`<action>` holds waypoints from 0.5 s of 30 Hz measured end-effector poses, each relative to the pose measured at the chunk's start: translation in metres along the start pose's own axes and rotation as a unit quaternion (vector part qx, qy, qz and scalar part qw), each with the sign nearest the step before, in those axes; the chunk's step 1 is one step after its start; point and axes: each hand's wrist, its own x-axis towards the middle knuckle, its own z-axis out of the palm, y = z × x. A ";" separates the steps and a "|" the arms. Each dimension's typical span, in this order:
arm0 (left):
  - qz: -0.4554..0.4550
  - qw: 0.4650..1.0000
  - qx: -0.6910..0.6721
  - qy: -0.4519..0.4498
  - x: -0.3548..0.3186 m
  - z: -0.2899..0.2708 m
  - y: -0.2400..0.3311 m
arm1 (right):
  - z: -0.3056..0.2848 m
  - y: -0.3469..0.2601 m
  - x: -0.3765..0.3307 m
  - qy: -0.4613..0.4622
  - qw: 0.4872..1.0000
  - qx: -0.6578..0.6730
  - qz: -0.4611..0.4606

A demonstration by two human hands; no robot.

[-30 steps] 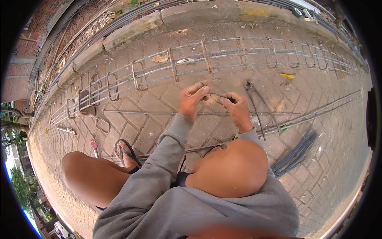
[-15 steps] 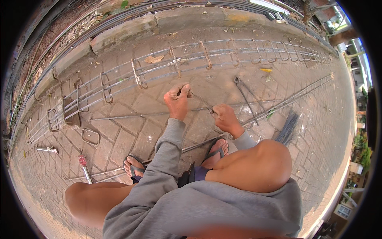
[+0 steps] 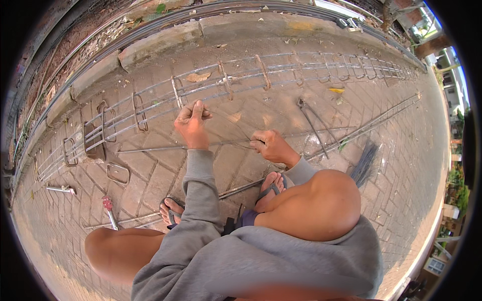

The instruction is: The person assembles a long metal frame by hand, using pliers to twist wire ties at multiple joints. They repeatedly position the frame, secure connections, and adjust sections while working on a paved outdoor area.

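Note:
My left hand [image 3: 194, 125] is pinched closed just in front of a long steel rebar cage [image 3: 241, 87], close to one of its stirrups. To its right and slightly nearer, my right hand [image 3: 274, 147] is closed too, with its thumb and fingers pressed together. Both pinch thin binding wire [image 3: 245, 141], which shows only faintly in the gap between them. Under the hands, a straight steel rod [image 3: 150, 149] lies across the paving. The cage's far-left part rests on a small block [image 3: 95, 152].
Pincers [image 3: 314, 128] lie to the right, near a bundle of cut wires [image 3: 365, 163]. At the left are a loose stirrup [image 3: 118, 173], a red-handled tool [image 3: 109, 210] and a metal tool [image 3: 61, 190]. More rods [image 3: 371, 123] lie at right. A concrete kerb [image 3: 160, 42] runs behind the cage.
My left hand has moved left and slightly nearer the cage's stirrup. My right hand has shifted left a little. Both stay closed on the wire.

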 end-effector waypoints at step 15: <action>0.376 0.743 0.541 -0.119 0.010 0.039 -0.017 | 0.010 0.065 0.006 0.287 0.925 0.222 0.112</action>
